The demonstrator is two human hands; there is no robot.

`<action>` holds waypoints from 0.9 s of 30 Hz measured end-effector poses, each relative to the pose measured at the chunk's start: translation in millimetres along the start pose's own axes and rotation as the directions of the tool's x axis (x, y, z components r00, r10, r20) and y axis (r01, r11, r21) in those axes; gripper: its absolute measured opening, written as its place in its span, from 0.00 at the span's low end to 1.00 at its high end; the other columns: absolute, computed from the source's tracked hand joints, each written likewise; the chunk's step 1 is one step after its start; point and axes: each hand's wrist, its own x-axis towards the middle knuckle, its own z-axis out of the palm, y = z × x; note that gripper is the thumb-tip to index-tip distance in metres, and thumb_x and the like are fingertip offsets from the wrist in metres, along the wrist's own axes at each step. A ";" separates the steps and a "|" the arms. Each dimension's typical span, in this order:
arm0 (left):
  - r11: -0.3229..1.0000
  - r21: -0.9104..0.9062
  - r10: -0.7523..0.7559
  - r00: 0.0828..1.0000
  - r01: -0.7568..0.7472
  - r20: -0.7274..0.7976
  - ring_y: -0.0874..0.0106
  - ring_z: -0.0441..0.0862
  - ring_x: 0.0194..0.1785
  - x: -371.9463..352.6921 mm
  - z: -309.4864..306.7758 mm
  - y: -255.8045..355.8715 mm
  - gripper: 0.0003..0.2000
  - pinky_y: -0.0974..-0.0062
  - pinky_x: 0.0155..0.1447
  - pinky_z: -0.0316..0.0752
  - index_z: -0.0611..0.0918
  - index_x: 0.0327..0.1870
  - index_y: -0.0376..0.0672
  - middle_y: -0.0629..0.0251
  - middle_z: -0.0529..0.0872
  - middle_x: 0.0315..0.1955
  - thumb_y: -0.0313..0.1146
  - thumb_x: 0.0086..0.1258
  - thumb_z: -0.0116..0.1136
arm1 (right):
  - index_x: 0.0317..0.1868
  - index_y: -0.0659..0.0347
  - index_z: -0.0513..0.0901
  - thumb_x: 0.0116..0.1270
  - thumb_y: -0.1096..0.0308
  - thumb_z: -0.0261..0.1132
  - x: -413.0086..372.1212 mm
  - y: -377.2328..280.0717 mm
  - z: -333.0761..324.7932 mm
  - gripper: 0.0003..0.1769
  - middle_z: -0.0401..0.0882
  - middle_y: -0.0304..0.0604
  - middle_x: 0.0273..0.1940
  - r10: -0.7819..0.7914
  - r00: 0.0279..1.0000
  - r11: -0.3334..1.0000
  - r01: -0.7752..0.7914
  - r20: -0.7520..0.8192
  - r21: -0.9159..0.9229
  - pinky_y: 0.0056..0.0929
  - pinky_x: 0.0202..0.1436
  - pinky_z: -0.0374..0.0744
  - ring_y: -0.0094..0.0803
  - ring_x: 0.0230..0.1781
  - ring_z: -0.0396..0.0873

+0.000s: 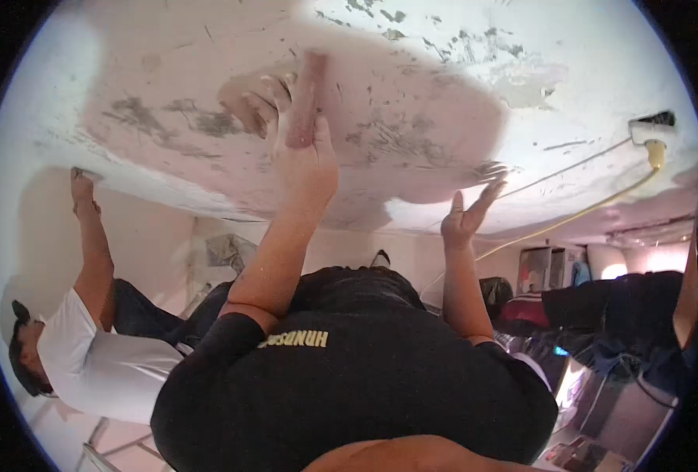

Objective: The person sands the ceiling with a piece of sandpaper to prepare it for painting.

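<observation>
My left hand (305, 161) is closed round a long reddish-brown sanding block (311, 94), with the thumb on its right side and the fingers on its left. The block lies against a pale plastered surface (412, 94) marked with grey patches and scratches. A shadow of the hand falls to its left. Lower and to the right, my right hand (467, 216) is empty, its thumb and fingers apart. Its fingertips are right at the same surface, beside their shadow.
At left, a person in a white shirt (113, 370) reaches a hand (83, 189) to the surface. A yellow cord (577, 214) runs to a white-and-black fixture (651, 130) at upper right. Metal bars (97, 452) show at lower left. Dark clothing (600, 307) of someone else is at right.
</observation>
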 end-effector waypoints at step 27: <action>0.835 0.224 0.490 0.864 -0.503 0.112 0.63 0.73 0.58 -50.8 107.9 72.8 0.28 0.58 0.56 0.66 0.76 0.61 0.55 0.68 0.75 0.61 0.30 0.54 0.54 | 0.75 0.54 0.30 0.61 0.57 0.66 -316.0 152.2 -24.9 0.57 0.73 0.75 0.53 0.753 0.266 0.628 -0.565 0.602 -0.535 0.43 0.57 0.73 0.61 0.55 0.75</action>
